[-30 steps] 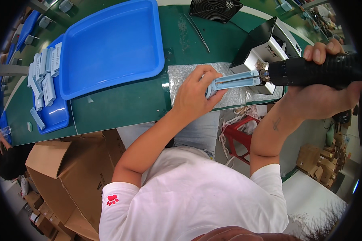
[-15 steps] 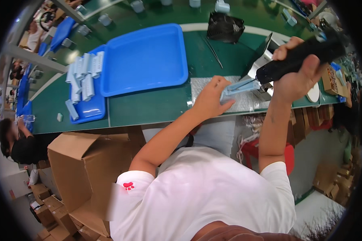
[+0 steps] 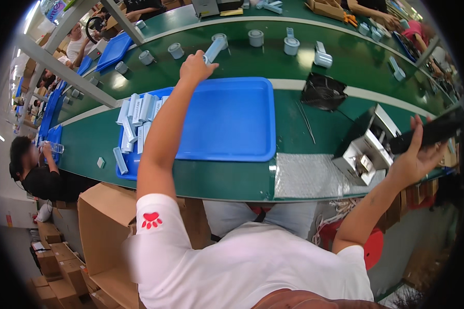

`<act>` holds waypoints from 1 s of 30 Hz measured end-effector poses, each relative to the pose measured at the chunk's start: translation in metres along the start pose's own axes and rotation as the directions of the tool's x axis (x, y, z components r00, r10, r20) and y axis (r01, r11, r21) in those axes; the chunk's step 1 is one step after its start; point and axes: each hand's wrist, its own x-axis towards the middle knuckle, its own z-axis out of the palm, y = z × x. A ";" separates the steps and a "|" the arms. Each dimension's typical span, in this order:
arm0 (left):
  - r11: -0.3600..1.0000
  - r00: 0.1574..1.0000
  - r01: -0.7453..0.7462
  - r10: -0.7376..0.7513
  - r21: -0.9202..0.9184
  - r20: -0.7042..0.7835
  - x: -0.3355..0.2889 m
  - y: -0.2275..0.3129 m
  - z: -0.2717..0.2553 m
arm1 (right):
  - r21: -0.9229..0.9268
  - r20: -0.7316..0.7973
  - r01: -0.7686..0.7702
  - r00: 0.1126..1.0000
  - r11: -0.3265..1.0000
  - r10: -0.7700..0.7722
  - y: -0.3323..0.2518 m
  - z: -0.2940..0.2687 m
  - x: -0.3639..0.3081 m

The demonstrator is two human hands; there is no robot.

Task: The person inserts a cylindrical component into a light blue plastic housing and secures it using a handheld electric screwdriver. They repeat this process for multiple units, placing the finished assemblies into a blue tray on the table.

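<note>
My left hand (image 3: 195, 70) reaches out over the far green strip. Its fingers close on the near end of a long light-blue plastic piece (image 3: 214, 50), whose far end overlaps a round light-blue cup (image 3: 221, 40); I cannot tell whether they touch. At the right, my right hand (image 3: 415, 162) is round a black electric screwdriver (image 3: 438, 129), loosely, with thumb and fingers on either side. The screwdriver's front end is beside a metal box-shaped fixture (image 3: 363, 157). Bubble wrap (image 3: 304, 175) lies flat on the bench left of that fixture.
An unfilled blue tray (image 3: 227, 121) sits before me; left of it, light-blue pieces (image 3: 134, 116) are heaped on another blue tray. A black fan-like unit (image 3: 323, 91) and tweezers (image 3: 307, 122) lie farther right. Round cups (image 3: 255, 38) line the far strip. A cardboard box (image 3: 103, 226) stands below.
My left hand has carried the light-blue piece from the bubble wrap out to the far strip. My right hand has drawn the screwdriver away to the right and loosened around it. The view has shifted.
</note>
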 end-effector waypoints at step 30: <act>-0.584 0.943 0.027 -0.255 -0.811 0.214 -0.031 -0.001 -0.034 | 0.002 0.928 -0.229 0.364 0.974 0.083 0.112 0.346 -0.146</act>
